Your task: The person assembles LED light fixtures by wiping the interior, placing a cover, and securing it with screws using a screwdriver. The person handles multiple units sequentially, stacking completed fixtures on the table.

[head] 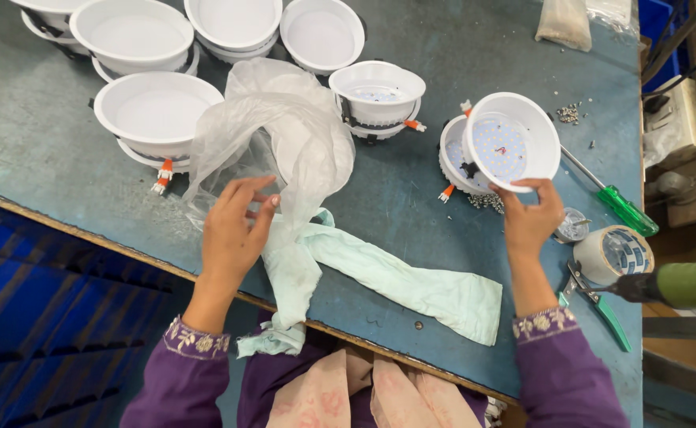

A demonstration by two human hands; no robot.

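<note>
My right hand [530, 218] grips the rim of a round white downlight housing [513, 141], tilted up so its LED board faces me. Behind it a second white fixture [452, 155] with orange spring clips lies on the blue-grey table [411, 182]. My left hand [233, 226] rests with fingers spread on a crumpled clear plastic bag [280, 131]. A pale green cloth [395, 277] lies across the table's front edge, between my two hands.
Several white downlight housings [157, 111] stand at the back left. Right of my right hand lie a green-handled screwdriver [621, 208], a tape roll [613, 254], green-handled pliers [598, 305] and loose screws [568, 113]. The table edge runs diagonally in front.
</note>
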